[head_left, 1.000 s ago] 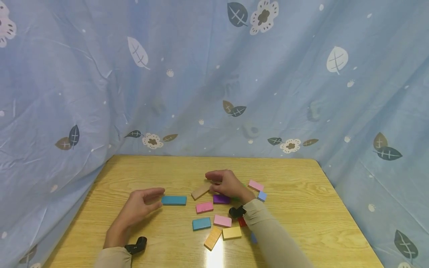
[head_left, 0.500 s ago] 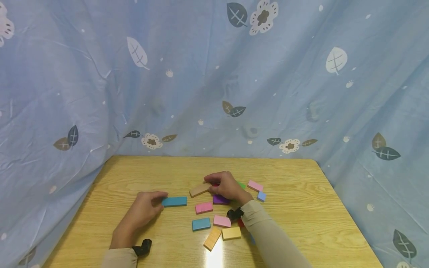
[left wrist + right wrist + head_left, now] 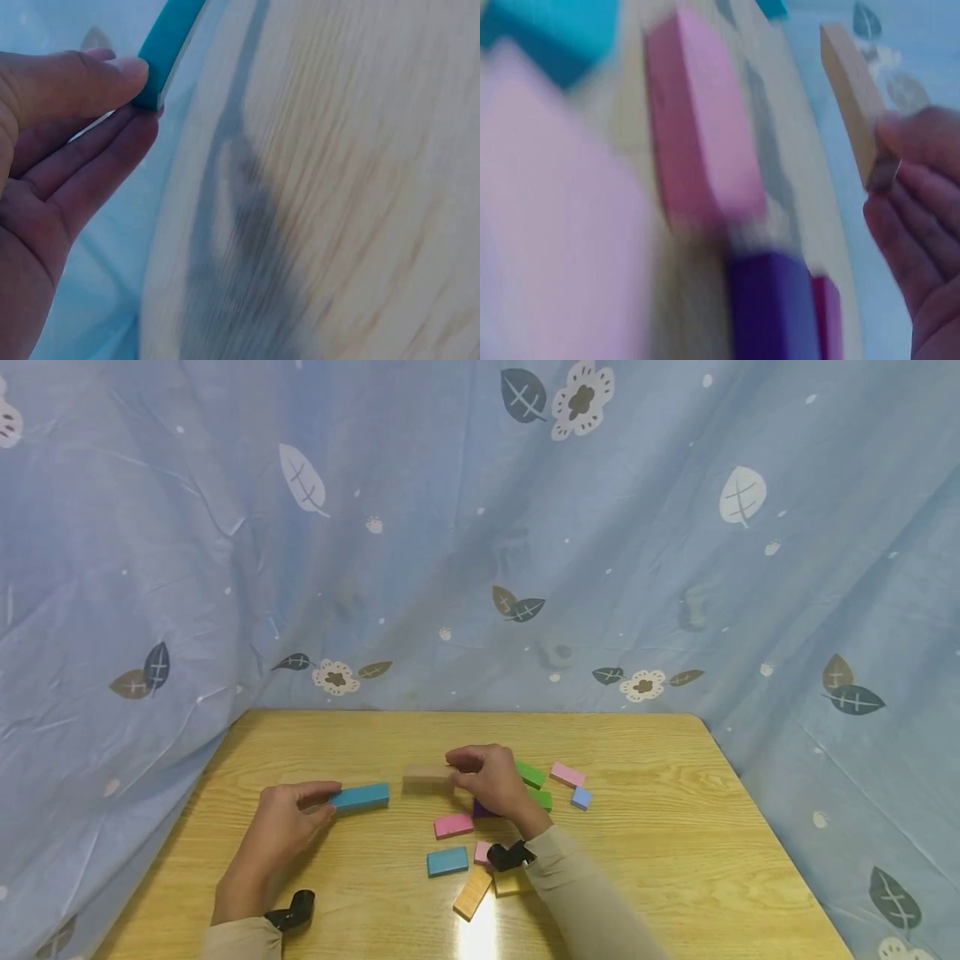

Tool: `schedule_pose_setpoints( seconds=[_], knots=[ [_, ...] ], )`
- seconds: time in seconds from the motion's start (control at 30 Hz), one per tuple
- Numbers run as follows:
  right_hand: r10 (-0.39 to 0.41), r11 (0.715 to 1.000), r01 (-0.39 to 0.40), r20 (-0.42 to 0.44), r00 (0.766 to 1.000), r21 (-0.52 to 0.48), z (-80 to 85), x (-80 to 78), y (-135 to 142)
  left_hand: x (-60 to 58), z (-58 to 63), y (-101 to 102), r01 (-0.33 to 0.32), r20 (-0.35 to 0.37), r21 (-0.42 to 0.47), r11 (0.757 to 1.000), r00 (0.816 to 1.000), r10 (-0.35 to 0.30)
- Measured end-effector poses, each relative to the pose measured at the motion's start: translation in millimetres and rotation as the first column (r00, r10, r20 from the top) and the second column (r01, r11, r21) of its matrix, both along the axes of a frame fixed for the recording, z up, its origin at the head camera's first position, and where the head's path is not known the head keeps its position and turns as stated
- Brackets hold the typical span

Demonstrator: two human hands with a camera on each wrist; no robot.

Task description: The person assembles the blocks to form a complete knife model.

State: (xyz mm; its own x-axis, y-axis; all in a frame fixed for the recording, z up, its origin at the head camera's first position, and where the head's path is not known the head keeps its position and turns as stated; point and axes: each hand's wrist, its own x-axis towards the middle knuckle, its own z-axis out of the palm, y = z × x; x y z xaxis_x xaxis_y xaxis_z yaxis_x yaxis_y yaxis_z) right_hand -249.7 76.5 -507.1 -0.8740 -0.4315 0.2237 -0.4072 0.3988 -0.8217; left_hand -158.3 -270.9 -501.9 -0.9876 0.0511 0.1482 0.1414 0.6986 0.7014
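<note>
My left hand [image 3: 288, 818] pinches one end of a long teal block [image 3: 362, 797] between thumb and fingers. In the left wrist view the teal block [image 3: 169, 52] tilts upward from the fingertips, and a shadow falls on the table below. Farther right, my right hand [image 3: 491, 781] pinches the end of a tan wooden block [image 3: 426, 778], which points left toward the teal one. The right wrist view shows the tan block [image 3: 855, 101] between thumb and fingertips, raised above the tabletop. A purple block [image 3: 483, 810] lies partly hidden under the right hand.
Around the right forearm lie a pink block [image 3: 453, 826], a shorter teal block [image 3: 447, 862], an orange block [image 3: 473, 894] and a yellow block [image 3: 512, 883]. Green blocks [image 3: 530, 774], a light pink block [image 3: 567, 774] and a blue cube [image 3: 581, 797] sit farther right. A blue curtain [image 3: 420, 527] hangs behind the table.
The left hand has closed on the long teal block and moved it left, lifting it. The right hand has shifted left with the tan block, which has turned level, uncovering more of the green blocks.
</note>
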Motion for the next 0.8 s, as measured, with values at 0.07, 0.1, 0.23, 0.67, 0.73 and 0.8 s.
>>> schedule_pose_setpoints(
  seconds=[0.07,0.1,0.23,0.67,0.73,0.8],
  knots=[
    [-0.020,1.000,0.020,0.013,1.000,0.000,-3.3,6.3,-10,0.2,-0.1,-6,-0.017,-0.024,-0.003,1.000,1.000,0.017],
    [-0.030,1.000,0.030,0.031,0.999,0.000,-5.0,9.4,-14,-0.1,-0.8,-9,-0.022,-0.029,-0.003,1.000,0.999,0.022],
    [-0.043,0.998,0.040,0.082,0.996,0.040,-13.4,18.1,-23,-3.4,-6.2,-13,-0.027,-0.037,-0.029,0.999,0.999,0.026],
    [0.046,0.978,-0.033,-0.059,0.997,0.205,-20.2,34.7,8,-14.5,-18.4,18,0.072,0.030,-0.010,0.997,0.997,-0.072],
    [0.035,0.982,-0.028,-0.036,0.999,0.185,-22.6,37.2,16,-16.0,-19.2,26,0.091,0.039,-0.007,0.996,0.995,-0.091],
    [0.021,0.984,-0.017,-0.022,1.000,0.178,-25.0,38.7,23,-17.2,-20.0,33,0.113,0.036,-0.013,0.994,0.993,-0.112]
  ],
)
